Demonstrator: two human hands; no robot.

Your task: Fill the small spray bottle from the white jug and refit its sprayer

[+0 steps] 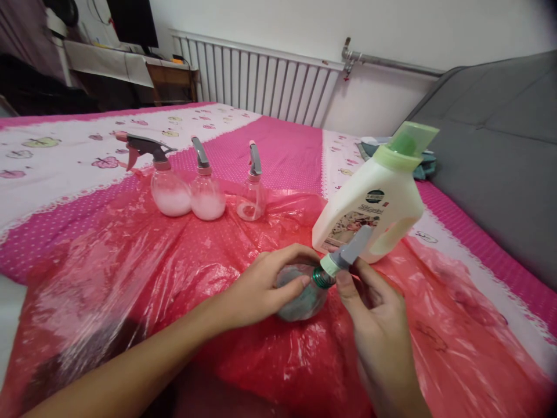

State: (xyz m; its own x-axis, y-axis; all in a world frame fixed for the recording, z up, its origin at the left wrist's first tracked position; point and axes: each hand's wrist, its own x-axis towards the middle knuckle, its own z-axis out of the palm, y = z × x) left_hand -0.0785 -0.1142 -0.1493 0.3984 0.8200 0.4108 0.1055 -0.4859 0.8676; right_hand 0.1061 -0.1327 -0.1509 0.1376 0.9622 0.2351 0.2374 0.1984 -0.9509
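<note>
My left hand [282, 278] is wrapped around a round, greenish clear spray bottle [300, 302], which leans to the right on red plastic sheeting [243, 249]. At its neck, my right hand [374, 313] grips the grey spray head [350, 249] by its pale green collar. The collar sits at the mouth, with green threads showing below it. Part of the trigger is hidden behind my right fingers. Just behind my hands, a large white detergent jug [374, 197] with a green cap leans to the right.
Three more spray bottles stand further back: a pink-and-black-headed one [169, 191], a grey-headed one with whitish contents [208, 197], and another grey-headed one [251, 200]. Pink patterned bedding [278, 151] lies underneath. A radiator [261, 75] lines the wall; a grey padded headboard [500, 122] rises at right.
</note>
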